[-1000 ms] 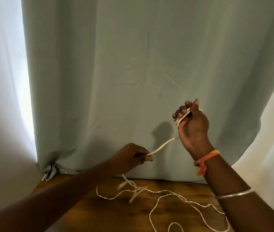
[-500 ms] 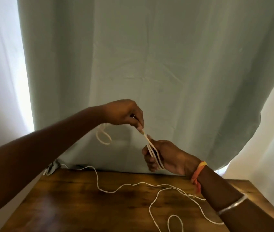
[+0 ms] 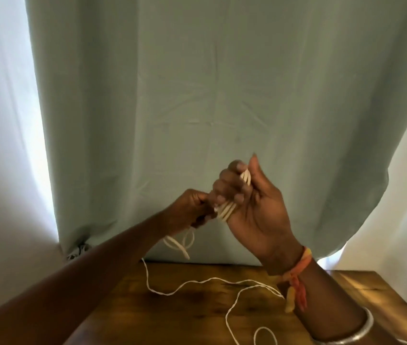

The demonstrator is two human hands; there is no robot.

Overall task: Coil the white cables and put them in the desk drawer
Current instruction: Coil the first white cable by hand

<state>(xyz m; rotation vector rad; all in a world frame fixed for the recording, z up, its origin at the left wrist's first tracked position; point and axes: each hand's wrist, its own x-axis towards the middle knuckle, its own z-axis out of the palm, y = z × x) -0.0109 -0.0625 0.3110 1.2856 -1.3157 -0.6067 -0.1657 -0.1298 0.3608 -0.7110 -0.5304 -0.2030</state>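
Observation:
A thin white cable (image 3: pixel 227 209) is wound in several turns around the fingers of my right hand (image 3: pixel 254 210), which is raised above the desk with its palm toward me. My left hand (image 3: pixel 192 207) touches the bundle's lower end and pinches the cable there. From the left hand a small loop hangs down, and the loose remainder of the cable (image 3: pixel 197 282) trails in curves across the wooden desk (image 3: pixel 172 317). No drawer is in view.
A pale green curtain (image 3: pixel 222 95) hangs right behind the desk, with bright white fabric on both sides. A small bundle of white cords (image 3: pixel 76 252) lies at the curtain's lower left corner. My right wrist wears an orange thread and a silver bangle.
My right hand rose and turned its palm toward me with more turns of cable on it. My left hand dropped from upper left down to the bundle's lower end.

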